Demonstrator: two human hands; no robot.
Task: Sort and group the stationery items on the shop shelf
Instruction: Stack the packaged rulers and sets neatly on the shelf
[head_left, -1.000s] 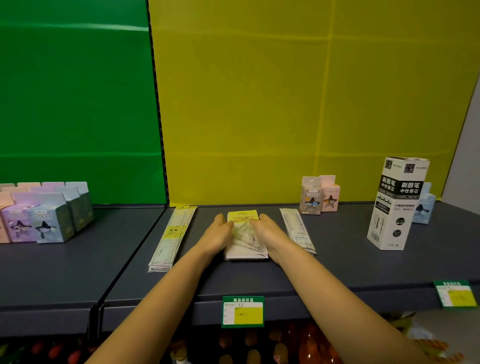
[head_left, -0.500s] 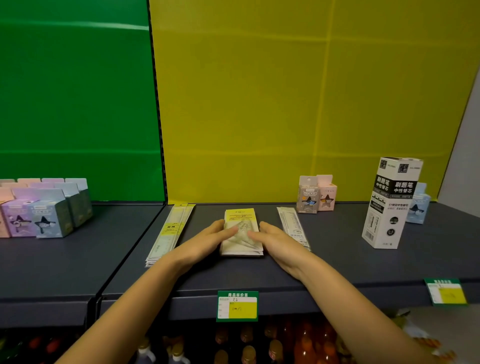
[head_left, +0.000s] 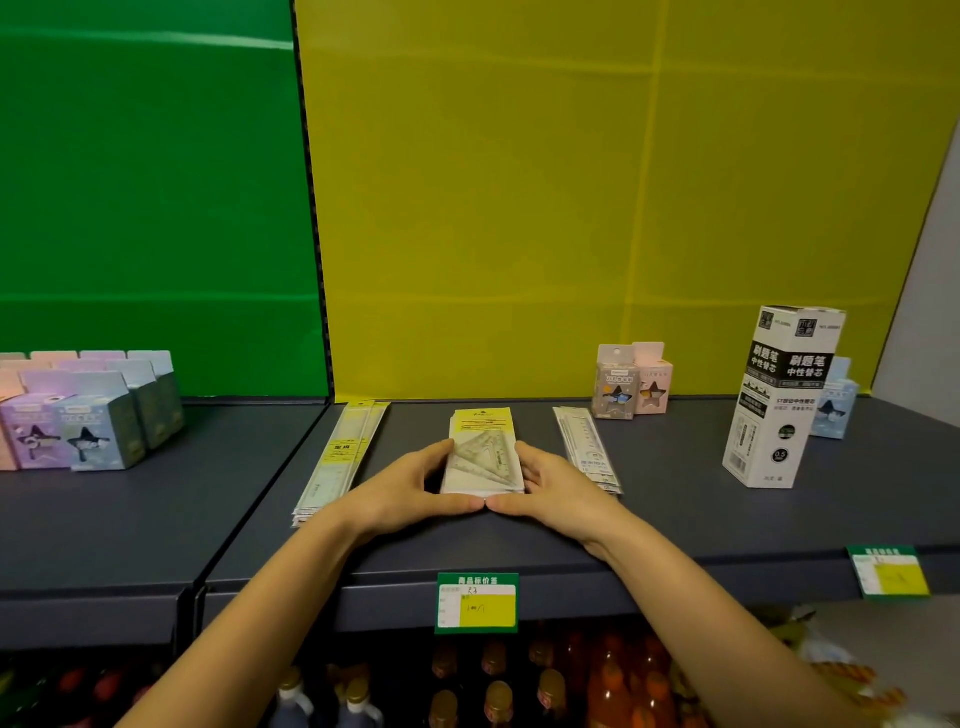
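A: Only the head view to go by. Where is the thing being sorted?

B: The stack of set-square packets (head_left: 483, 457) lies flat on the dark shelf (head_left: 675, 519), dead centre, at about twelve o'clock from the hands. The left hand (head_left: 410, 493) cups its left edge and the right hand (head_left: 556, 491) its right edge.

A: And the fingers?

B: Both hands are spread in a narrow bracket, fingers lying along the long sides and touching them, thumbs meeting tip to tip just in front of the near edge. Neither hand is closed around the stack; they press in from the sides. I judge this is squaring it up.

A: What lies around it?

B: A pile of long ruler packets (head_left: 340, 462) at nine o'clock from the stack, a second ruler pile (head_left: 589, 449) at three o'clock, each near but apart. Two small pastel boxes (head_left: 631, 382) at one o'clock against the yellow back panel (head_left: 571, 208), a tall white refill box (head_left: 779, 400) farther right, upright. A group of pastel boxes (head_left: 93, 415) sits well apart at nine o'clock on the neighbouring shelf.

A: How will the packets handle?

B: Light, I would guess, with thin plastic sleeves that slide over one another, so the stack may fan out if lifted from one end. The set squares inside look stiff. Holding both long edges, as now, seems safest.
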